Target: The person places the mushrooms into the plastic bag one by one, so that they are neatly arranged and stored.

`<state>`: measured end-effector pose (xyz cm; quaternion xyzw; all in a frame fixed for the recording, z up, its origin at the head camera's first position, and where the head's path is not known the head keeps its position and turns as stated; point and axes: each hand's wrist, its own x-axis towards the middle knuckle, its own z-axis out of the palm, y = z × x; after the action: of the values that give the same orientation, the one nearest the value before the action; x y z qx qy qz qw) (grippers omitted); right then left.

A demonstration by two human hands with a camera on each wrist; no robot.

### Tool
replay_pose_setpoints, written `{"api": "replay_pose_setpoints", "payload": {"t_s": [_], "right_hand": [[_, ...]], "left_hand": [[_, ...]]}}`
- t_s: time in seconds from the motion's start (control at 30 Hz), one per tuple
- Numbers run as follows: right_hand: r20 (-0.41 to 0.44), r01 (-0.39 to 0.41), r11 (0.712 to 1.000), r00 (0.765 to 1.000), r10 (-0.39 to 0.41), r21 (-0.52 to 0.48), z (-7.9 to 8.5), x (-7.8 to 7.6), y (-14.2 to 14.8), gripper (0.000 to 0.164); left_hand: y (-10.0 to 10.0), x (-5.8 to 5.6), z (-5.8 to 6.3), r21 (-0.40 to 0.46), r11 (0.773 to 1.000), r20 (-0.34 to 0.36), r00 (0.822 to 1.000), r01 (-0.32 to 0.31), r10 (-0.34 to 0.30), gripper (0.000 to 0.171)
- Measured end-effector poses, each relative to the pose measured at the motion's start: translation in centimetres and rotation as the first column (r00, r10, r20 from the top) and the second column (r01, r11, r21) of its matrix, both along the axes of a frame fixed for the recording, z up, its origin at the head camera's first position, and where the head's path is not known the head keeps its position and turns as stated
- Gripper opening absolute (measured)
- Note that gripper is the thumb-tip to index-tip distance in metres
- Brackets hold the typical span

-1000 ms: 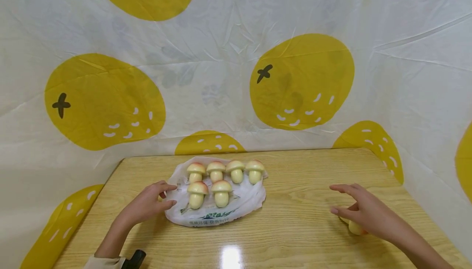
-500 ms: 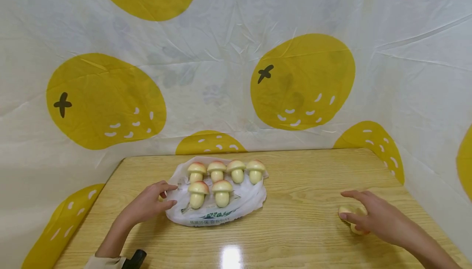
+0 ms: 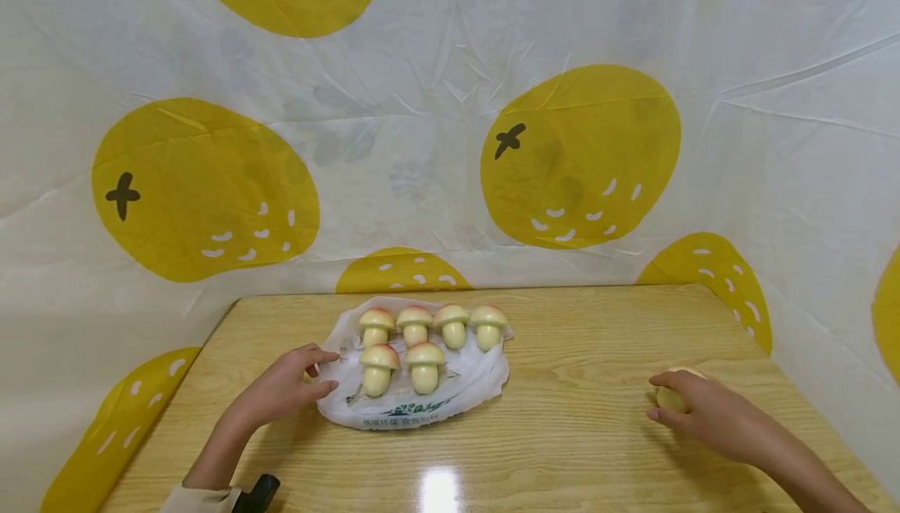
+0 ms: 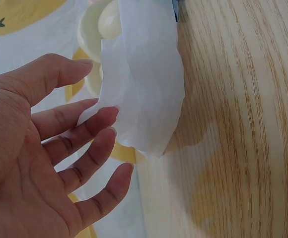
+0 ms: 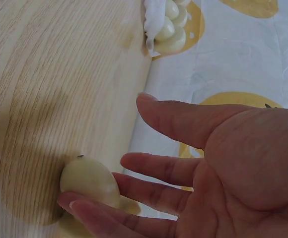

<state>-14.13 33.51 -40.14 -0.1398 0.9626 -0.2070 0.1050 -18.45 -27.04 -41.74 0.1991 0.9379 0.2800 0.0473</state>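
Note:
Several cream-coloured model mushrooms point(image 3: 425, 372) with red-tinged caps lie in two rows on a flattened white plastic bag point(image 3: 483, 379). My left hand point(image 3: 277, 392) is at the bag's left edge. In the left wrist view its fingers are loosely bent against the bag's edge point(image 4: 149, 94), with the thumb apart from them. On the right of the table, my right hand point(image 3: 724, 419) reaches over another mushroom point(image 3: 671, 400), which it partly hides. Some of its fingers touch the mushroom point(image 5: 89, 181) in the right wrist view, while the thumb stands well away.
A wooden table point(image 3: 562, 443) carries everything. Behind it and at both sides hangs a white cloth point(image 3: 415, 138) printed with large yellow fruits. A dark cylindrical object point(image 3: 260, 491) shows beside my left sleeve at the front.
My right hand has drawn slightly back to the right, then changed its pose around the lone mushroom, whose visible part has shifted upward. My left hand has stayed in place.

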Motion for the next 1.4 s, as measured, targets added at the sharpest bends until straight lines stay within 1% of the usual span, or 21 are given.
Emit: {"api": "replay_pose_setpoints", "payload": {"t_s": [0.07, 0.13, 0.2, 0.3, 0.4, 0.43, 0.53, 0.6, 0.67, 0.77, 0.83, 0.93, 1.03, 1.17, 1.3, 1.37, 1.4], "right_hand": [[-0.014, -0.023, 1.000, 1.000, 0.023, -0.009, -0.2, -0.1, 0.0, 0.054], [-0.057, -0.045, 0.999, 0.997, 0.045, 0.005, -0.4, -0.1, 0.0, 0.045], [-0.109, -0.077, 0.997, 0.991, 0.078, 0.018, -0.5, -0.1, 0.0, 0.037], [-0.173, -0.111, 0.993, 0.978, 0.117, 0.043, -0.7, 0.0, -0.1, 0.031], [-0.230, -0.123, 0.990, 0.964, 0.136, 0.069, -0.5, 0.1, -0.1, 0.032], [-0.259, -0.123, 0.989, 0.956, 0.141, 0.085, -0.4, 0.1, -0.1, 0.036], [-0.336, -0.093, 0.989, 0.933, 0.126, 0.113, 0.1, 0.1, -0.1, 0.043], [-0.361, -0.065, 0.991, 0.927, 0.105, 0.121, 0.3, 0.0, 0.0, 0.049], [-0.350, -0.018, 0.992, 0.935, 0.061, 0.125, 0.5, -0.2, 0.1, 0.052], [-0.304, 0.045, 0.990, 0.953, -0.002, 0.135, 0.6, -0.6, 0.6, 0.057], [-0.282, 0.070, 0.989, 0.959, -0.030, 0.134, 0.4, -0.9, 1.0, 0.059], [-0.251, 0.064, 0.992, 0.967, -0.036, 0.108, -0.1, -1.4, 1.6, 0.057], [-0.216, 0.038, 0.998, 0.976, -0.025, 0.058, -0.7, -1.9, 1.9, 0.055], [-0.166, 0.016, 1.000, 0.986, -0.018, -0.014, -1.2, -2.7, 2.1, 0.056], [-0.165, 0.004, 0.995, 0.986, -0.020, -0.097, -1.4, -3.1, 1.9, 0.055], [-0.153, 0.008, 0.992, 0.988, -0.028, -0.129, -1.4, -3.1, 1.7, 0.055], [-0.133, 0.012, 0.987, 0.991, -0.033, -0.158, -1.4, -3.1, 1.7, 0.055]], "left_hand": [[0.0, 0.0, 0.0, -0.002, 1.000, -0.002, 1.000, 0.002, -0.002, 0.047], [0.0, 0.0, 0.0, -0.004, 1.000, -0.004, 1.000, 0.002, -0.002, 0.047], [0.0, 0.0, 0.0, -0.005, 1.000, -0.006, 1.000, 0.002, -0.002, 0.047], [0.0, 0.0, 0.1, -0.008, 1.000, -0.008, 1.000, 0.003, -0.003, 0.046], [0.0, 0.0, 0.1, -0.012, 1.000, -0.007, 1.000, 0.004, -0.004, 0.046], [0.0, 0.0, 0.1, -0.012, 1.000, -0.006, 1.000, 0.003, -0.003, 0.046], [0.0, 0.0, 0.1, -0.013, 1.000, -0.002, 1.000, 0.002, -0.002, 0.046], [0.0, 0.0, 0.1, -0.013, 1.000, -0.001, 1.000, 0.001, -0.001, 0.046], [0.0, 0.0, 0.1, -0.014, 1.000, 0.000, 1.000, -0.001, 0.001, 0.046], [0.0, 0.0, 0.0, -0.014, 1.000, 0.002, 1.000, -0.003, 0.003, 0.045], [0.0, 0.0, 0.0, -0.011, 1.000, 0.004, 1.000, -0.005, 0.005, 0.045], [0.0, 0.0, 0.0, -0.006, 1.000, 0.005, 1.000, -0.003, 0.003, 0.045], [0.0, 0.0, 0.0, -0.005, 1.000, 0.004, 1.000, 0.000, 0.000, 0.045], [0.0, 0.0, 0.0, -0.007, 1.000, 0.001, 1.000, 0.001, -0.001, 0.045], [0.0, 0.0, 0.1, -0.008, 1.000, 0.003, 1.000, -0.001, 0.001, 0.045], [0.1, -0.1, 0.1, -0.008, 1.000, 0.005, 1.000, -0.001, 0.001, 0.045], [0.1, -0.1, 0.1, -0.007, 1.000, 0.005, 1.000, 0.000, 0.000, 0.045]]}}
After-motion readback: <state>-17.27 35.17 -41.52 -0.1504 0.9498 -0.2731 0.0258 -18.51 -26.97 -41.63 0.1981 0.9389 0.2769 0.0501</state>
